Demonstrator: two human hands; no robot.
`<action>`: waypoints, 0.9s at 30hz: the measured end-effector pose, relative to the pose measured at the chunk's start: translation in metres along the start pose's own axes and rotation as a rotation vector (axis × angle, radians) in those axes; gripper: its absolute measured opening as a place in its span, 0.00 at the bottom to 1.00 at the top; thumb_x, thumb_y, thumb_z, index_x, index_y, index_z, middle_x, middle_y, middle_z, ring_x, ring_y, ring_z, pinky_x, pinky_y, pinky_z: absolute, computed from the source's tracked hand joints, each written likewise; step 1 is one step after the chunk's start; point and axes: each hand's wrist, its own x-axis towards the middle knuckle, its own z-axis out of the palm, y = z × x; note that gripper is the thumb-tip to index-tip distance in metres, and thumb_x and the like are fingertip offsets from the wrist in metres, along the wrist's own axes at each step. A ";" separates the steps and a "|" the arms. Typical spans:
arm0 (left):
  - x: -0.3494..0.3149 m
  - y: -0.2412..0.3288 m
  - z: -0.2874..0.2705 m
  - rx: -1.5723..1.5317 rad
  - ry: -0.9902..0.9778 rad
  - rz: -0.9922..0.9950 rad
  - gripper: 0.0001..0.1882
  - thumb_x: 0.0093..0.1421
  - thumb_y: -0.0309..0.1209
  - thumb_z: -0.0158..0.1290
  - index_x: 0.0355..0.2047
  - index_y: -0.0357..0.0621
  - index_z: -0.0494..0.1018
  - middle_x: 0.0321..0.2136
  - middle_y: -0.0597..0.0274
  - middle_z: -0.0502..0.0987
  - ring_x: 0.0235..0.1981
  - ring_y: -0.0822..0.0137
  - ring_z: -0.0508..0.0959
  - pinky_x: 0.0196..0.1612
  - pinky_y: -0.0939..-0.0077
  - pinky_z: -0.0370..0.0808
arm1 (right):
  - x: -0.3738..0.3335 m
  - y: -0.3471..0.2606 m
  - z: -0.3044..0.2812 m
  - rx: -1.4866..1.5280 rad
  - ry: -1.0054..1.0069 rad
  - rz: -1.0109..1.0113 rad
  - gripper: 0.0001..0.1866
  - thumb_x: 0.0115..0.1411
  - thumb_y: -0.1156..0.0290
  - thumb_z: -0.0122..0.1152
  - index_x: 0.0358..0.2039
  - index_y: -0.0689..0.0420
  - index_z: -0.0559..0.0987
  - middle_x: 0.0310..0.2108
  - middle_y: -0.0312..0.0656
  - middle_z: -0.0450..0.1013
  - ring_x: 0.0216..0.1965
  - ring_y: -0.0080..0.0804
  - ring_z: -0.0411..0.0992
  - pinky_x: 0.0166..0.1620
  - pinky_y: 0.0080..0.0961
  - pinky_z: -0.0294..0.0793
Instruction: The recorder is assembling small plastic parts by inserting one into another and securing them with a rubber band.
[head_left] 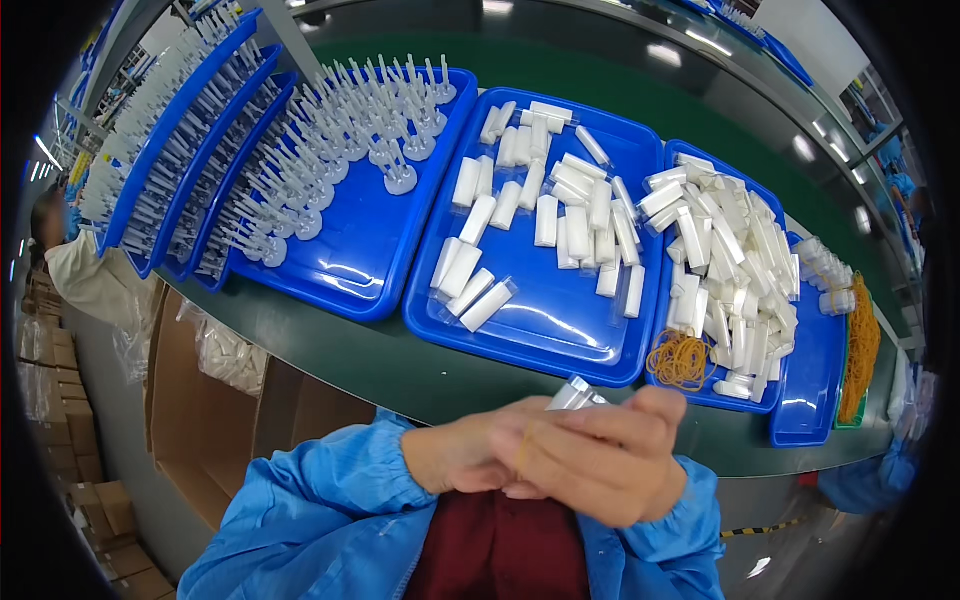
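Close in front of my body, both hands are closed together around a small, shiny, clear-and-silver plastic piece (576,394). Only its end shows above the fingers; the rest is hidden. My left hand (465,447) lies partly behind my right hand (605,462), whose fingers curl over the front. Just beyond them is a blue tray (560,340) with white rectangular pieces in clear sleeves (576,232). Right of it, another blue tray (655,330) holds a heap of similar white pieces (730,255) and a clump of tan rubber bands (680,361).
At the left, a blue tray (340,270) holds upright translucent stemmed parts (325,140), beside tilted stacked trays (160,170) of them. Far right are banded clear bundles (825,268) and more rubber bands (860,345). An open cardboard box (200,410) stands below the green table (330,355).
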 end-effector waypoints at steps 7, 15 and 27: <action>0.004 0.022 0.007 1.072 0.201 0.946 0.46 0.59 0.39 0.64 0.69 0.33 0.53 0.27 0.57 0.77 0.21 0.68 0.78 0.24 0.74 0.75 | -0.009 0.013 0.043 1.323 0.522 0.756 0.56 0.45 0.44 0.76 0.67 0.63 0.65 0.55 0.43 0.76 0.43 0.26 0.68 0.49 0.26 0.62; 0.010 0.021 0.010 1.655 0.202 0.840 0.52 0.51 0.31 0.66 0.71 0.33 0.49 0.34 0.46 0.81 0.28 0.53 0.84 0.31 0.62 0.79 | -0.012 0.018 0.018 0.433 0.237 0.373 0.23 0.49 0.72 0.73 0.45 0.58 0.75 0.40 0.44 0.72 0.41 0.46 0.72 0.43 0.37 0.72; 0.021 0.024 0.037 1.662 0.128 0.913 0.52 0.41 0.32 0.75 0.66 0.37 0.62 0.55 0.48 0.71 0.52 0.53 0.76 0.55 0.63 0.74 | -0.133 0.117 -0.146 -0.507 0.765 0.892 0.20 0.58 0.72 0.70 0.50 0.61 0.76 0.43 0.44 0.73 0.38 0.31 0.74 0.44 0.25 0.75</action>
